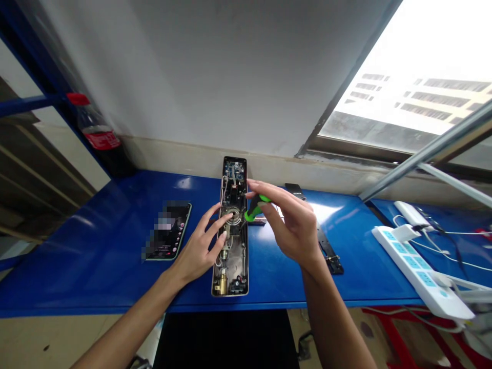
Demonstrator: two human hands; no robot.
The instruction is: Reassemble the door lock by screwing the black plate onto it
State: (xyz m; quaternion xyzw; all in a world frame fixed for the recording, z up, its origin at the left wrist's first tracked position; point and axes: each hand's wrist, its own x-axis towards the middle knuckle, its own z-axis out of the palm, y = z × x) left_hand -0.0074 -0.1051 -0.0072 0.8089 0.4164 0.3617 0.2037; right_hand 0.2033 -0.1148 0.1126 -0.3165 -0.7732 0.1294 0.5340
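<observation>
In the head view, the open case (238, 252) lies on the blue table (96, 220). The left hand (199, 250) spreads its fingers, holding nothing, over the round part (234, 222); the right hand (295, 224) pinches a green screwdriver (253, 207). Pressed at a slant, it could slip and jab those fingers.

Long, narrow case (238, 251) lying open on blue table (274, 279), circuit board (231, 170) and brass part (223, 285) exposed; green-and-black screwdriver (252, 209) tilted at right rim.
</observation>
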